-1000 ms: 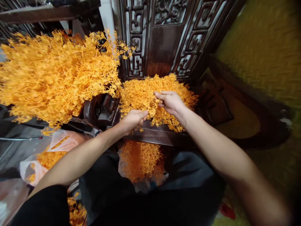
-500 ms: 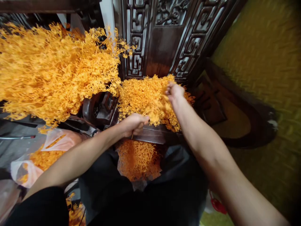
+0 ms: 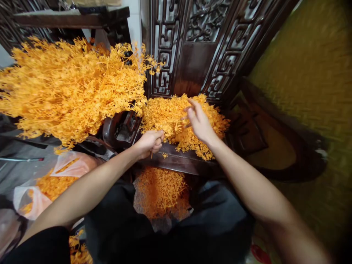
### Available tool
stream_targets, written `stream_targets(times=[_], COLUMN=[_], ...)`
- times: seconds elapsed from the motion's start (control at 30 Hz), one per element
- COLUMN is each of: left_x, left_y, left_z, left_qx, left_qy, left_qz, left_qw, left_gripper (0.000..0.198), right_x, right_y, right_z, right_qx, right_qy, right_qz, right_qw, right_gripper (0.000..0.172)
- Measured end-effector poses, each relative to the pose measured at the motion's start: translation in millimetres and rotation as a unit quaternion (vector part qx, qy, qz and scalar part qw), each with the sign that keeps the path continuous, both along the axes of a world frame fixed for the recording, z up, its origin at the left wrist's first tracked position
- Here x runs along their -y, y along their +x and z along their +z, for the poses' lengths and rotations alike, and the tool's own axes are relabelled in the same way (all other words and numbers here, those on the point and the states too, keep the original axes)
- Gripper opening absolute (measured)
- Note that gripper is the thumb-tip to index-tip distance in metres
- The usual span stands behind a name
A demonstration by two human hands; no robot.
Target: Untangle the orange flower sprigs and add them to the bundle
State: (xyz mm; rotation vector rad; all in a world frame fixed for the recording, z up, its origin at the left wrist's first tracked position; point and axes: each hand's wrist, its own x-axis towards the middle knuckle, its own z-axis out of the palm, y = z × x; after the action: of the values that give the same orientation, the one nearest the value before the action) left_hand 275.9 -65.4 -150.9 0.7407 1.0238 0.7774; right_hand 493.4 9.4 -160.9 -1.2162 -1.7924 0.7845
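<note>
A heap of small orange plastic sprigs (image 3: 167, 115) lies on the seat of a dark carved wooden chair (image 3: 189, 163). My left hand (image 3: 148, 142) is closed in a pinch at the front edge of the heap, holding a thin orange stem. My right hand (image 3: 198, 121) hovers over the middle of the heap with its fingers spread, touching the sprigs. A second clump of orange sprigs (image 3: 162, 190) rests below the seat edge between my knees.
A large bundle of orange branches (image 3: 68, 88) fills the upper left. A plastic bag with more orange pieces (image 3: 46, 187) lies on the floor at left. The carved chair back (image 3: 192, 47) stands behind the heap. A yellow woven mat (image 3: 313, 73) covers the right.
My right hand went from pinching sprigs near my left hand to reaching into the heap, and now has lifted with its fingers spread. My left hand kept its pinch, shifting slightly left.
</note>
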Motion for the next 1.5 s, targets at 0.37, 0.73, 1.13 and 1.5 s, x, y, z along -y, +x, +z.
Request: stream_targets(times=[0.37, 0.73, 1.13, 1.5], left_x=[17.0, 36.2, 25.2, 40.7], left_y=[26.7, 23.7, 32.2, 32.3], left_z=[5.1, 10.6, 2.6, 9.1], left_qx=[0.067, 0.057, 0.039, 0.018], left_qy=[-0.031, -0.071, -0.065, -0.065], left_qz=[-0.033, -0.063, -0.019, -0.048], left_qw=[0.997, 0.994, 0.997, 0.997], left_gripper=[0.036, 0.038, 0.038, 0.033], right_x=[15.8, -51.1, 41.4, -46.9], right_y=[-32.7, 63.1, -4.5, 60.8], right_z=[1.7, -23.6, 18.0, 11.6], right_qx=[-0.220, -0.261, 0.007, -0.150], right_qy=[-0.090, -0.175, 0.026, 0.092], right_qz=[-0.069, -0.181, 0.000, -0.311], right_qw=[0.969, 0.932, 1.000, 0.934], right_gripper=[0.031, 0.038, 0.086, 0.048])
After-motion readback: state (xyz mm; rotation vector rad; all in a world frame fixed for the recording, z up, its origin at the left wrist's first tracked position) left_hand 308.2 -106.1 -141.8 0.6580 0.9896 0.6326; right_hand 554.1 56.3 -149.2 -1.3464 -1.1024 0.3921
